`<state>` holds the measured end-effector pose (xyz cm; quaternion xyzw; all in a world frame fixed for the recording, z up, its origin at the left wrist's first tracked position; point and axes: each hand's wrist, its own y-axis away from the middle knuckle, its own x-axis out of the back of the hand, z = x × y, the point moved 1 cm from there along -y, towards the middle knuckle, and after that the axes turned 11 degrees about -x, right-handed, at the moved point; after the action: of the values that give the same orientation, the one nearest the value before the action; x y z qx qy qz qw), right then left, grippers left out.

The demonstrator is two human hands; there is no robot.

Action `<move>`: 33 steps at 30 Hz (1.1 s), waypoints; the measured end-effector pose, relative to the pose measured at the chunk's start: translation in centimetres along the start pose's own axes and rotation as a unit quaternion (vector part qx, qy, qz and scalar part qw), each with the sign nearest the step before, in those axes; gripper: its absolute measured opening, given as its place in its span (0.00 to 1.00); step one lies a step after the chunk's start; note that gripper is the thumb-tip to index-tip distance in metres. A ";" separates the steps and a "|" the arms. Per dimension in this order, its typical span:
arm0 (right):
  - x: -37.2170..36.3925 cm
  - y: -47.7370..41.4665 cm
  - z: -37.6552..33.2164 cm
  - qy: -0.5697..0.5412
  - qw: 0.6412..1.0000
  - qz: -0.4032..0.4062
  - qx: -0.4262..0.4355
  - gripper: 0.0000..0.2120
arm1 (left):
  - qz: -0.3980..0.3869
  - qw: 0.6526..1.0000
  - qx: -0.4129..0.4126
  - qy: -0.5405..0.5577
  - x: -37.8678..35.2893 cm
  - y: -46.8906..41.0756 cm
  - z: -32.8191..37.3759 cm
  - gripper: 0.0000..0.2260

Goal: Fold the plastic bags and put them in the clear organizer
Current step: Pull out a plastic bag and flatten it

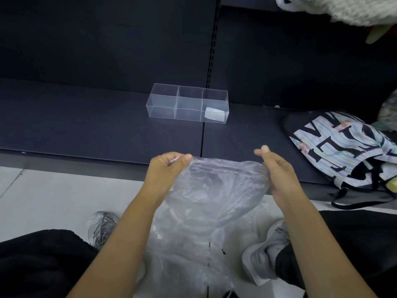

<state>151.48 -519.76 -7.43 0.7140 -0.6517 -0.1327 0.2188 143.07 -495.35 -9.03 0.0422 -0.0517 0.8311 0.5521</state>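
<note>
A clear plastic bag (pixel 206 203) hangs in the air in front of me, spread between both hands above my lap. My left hand (pixel 166 171) pinches its upper left edge between thumb and fingers. My right hand (pixel 277 171) grips the upper right edge, fingers curled round the film. Farther back, the clear organizer (pixel 187 103) with three compartments stands on the dark shelf. A folded plastic bag (pixel 214 116) lies in its right compartment; the other two look empty.
The dark shelf (pixel 86 121) runs across the view with a dark back panel behind. A striped drawstring bag (pixel 343 151) lies on it at the right. More clear plastic (pixel 189 265) lies on the pale floor between my shoes (pixel 266 250).
</note>
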 end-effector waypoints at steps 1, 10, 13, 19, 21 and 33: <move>0.1 0.2 -0.2 0.028 0.997 -0.073 0.021 0.26 | -0.007 1.000 0.005 0.006 0.1 -0.1 0.2 0.09; -1.5 -0.8 1.2 0.068 0.968 -0.239 0.019 0.04 | 0.039 0.996 0.044 0.066 2.1 -0.1 0.2 0.15; -1.3 -1.0 1.6 -0.035 0.979 -0.200 0.025 0.05 | 0.072 0.994 0.056 0.060 3.0 -0.1 -0.6 0.18; -2.9 -0.3 1.7 0.128 0.950 -0.283 0.020 0.27 | 0.068 0.995 0.048 0.052 3.4 -0.1 -0.8 0.24; -4.1 -0.1 1.9 0.190 0.938 -0.291 0.003 0.23 | 0.067 0.995 0.043 0.060 3.1 -0.1 -0.6 0.22; -4.3 -0.5 3.0 0.045 0.950 -0.287 -0.113 0.36 | 0.053 0.991 0.060 0.106 3.4 -0.3 -1.6 0.25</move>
<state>150.05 -515.93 -10.66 0.8467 -0.3895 -0.2301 0.2799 141.96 -491.91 -10.14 -0.0155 0.0550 0.8606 0.5060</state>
